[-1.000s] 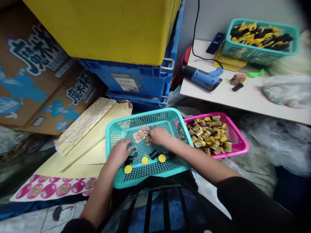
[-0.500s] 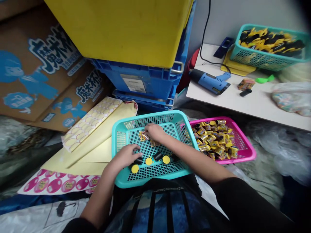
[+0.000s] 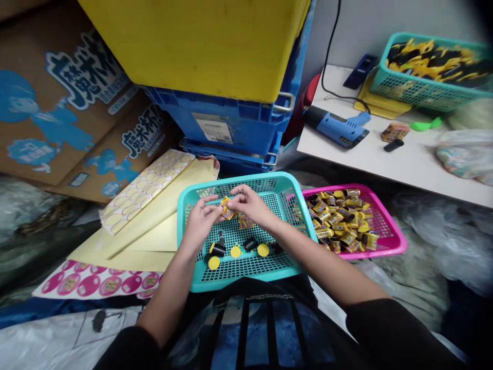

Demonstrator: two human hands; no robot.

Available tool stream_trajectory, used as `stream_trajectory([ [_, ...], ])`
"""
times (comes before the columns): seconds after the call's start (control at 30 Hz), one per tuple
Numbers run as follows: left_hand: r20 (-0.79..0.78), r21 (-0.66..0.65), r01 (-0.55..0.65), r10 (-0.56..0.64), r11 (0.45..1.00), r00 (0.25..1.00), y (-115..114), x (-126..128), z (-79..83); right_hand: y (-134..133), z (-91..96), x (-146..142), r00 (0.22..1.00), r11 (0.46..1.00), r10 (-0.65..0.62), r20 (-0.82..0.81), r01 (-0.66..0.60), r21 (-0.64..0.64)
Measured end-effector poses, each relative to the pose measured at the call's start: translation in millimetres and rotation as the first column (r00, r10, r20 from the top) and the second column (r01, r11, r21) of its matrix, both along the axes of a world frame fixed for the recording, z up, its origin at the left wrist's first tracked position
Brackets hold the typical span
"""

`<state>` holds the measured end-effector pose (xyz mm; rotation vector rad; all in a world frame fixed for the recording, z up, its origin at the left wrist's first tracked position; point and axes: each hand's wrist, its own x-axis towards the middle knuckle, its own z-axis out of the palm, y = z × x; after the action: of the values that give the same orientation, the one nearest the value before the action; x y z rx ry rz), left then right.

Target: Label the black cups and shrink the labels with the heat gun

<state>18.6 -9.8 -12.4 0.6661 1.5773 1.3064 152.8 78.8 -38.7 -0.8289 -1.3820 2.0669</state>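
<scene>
Both hands meet above a teal mesh basket [image 3: 285, 198] on my lap. My left hand [image 3: 200, 221] and my right hand [image 3: 248, 203] pinch a small orange-yellow printed sticker [image 3: 226, 209] between their fingertips. Under them more of the same stickers [image 3: 245, 222] lie on the basket floor. Nearer to me in the basket sit small black cylinders [image 3: 250, 243] and yellow round caps [image 3: 235, 251].
A pink basket [image 3: 389, 226] of wrapped yellow-black pieces sits to the right. Sticker sheets [image 3: 142, 187] lie left, with a pink one [image 3: 92, 283] nearer. Stacked blue crates [image 3: 231, 128] and a yellow crate [image 3: 200, 46] stand behind. A white table [image 3: 385, 154] carries a blue tool [image 3: 337, 127] and another teal basket [image 3: 423, 85].
My left hand rose from the black cylinders and came to my right hand. Both hands now hold one sticker above the basket floor.
</scene>
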Motion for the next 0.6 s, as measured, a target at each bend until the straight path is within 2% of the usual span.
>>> stream_trajectory([
  [0.1,0.026,-0.001,-0.007,0.007,1.000,1.000,-4.2,-2.8,4.3,-2.2,1.4,-3.6,1.000,1.000,-0.013,-0.002,0.013,0.022],
  [0.17,-0.027,-0.012,-0.038,0.038,0.999,0.999,-7.6,-10.6,6.8,-7.1,0.5,-5.5,0.993,0.992,-0.037,0.115,0.023,0.126],
  [0.2,-0.058,-0.017,-0.061,0.060,0.998,0.997,-9.3,-15.4,8.1,-11.4,-0.9,-6.6,0.973,0.977,-0.012,0.231,-0.038,0.211],
  [0.23,-0.083,-0.020,-0.080,0.078,0.997,0.993,-10.9,-20.1,9.6,-17.1,-2.9,-8.1,0.930,0.945,0.046,0.365,-0.159,0.287],
  [0.27,-0.105,-0.019,-0.094,0.092,0.995,0.990,-12.2,-24.3,11.1,-24.1,-5.5,-10.1,0.863,0.890,0.125,0.489,-0.316,0.330],
  [0.33,-0.138,-0.016,-0.102,0.099,0.995,0.985,-13.8,-29.8,14.4,-40.3,-11.0,-15.8,0.700,0.721,0.301,0.647,-0.611,0.326],
  [0.37,-0.150,-0.019,-0.097,0.093,0.995,0.984,-14.2,-30.8,16.0,-48.2,-13.3,-19.3,0.636,0.639,0.372,0.676,-0.704,0.311],
  [0.4,-0.162,-0.023,-0.088,0.084,0.996,0.983,-14.5,-30.7,17.7,-55.0,-15.0,-22.6,0.598,0.580,0.418,0.684,-0.755,0.306],
  [0.47,-0.187,-0.039,-0.075,0.066,0.996,0.980,-15.2,-28.6,20.9,-63.1,-15.7,-27.0,0.542,0.497,0.462,0.702,-0.814,0.301],
  [0.5,-0.199,-0.045,-0.075,0.065,0.996,0.978,-15.9,-27.2,22.3,-63.7,-14.7,-27.0,0.516,0.465,0.465,0.719,-0.834,0.298],
  [0.53,-0.207,-0.046,-0.080,0.069,0.996,0.976,-16.7,-25.9,23.5,-61.9,-12.8,-25.1,0.509,0.455,0.453,0.732,-0.838,0.301],
  [0.57,-0.211,-0.043,-0.090,0.079,0.995,0.974,-17.8,-24.9,24.4,-58.0,-10.1,-21.2,0.526,0.469,0.426,0.736,-0.824,0.318],
  [0.6,-0.212,-0.036,-0.099,0.090,0.994,0.973,-18.9,-24.3,24.9,-52.2,-6.9,-15.5,0.566,0.509,0.385,0.729,-0.789,0.344],
])
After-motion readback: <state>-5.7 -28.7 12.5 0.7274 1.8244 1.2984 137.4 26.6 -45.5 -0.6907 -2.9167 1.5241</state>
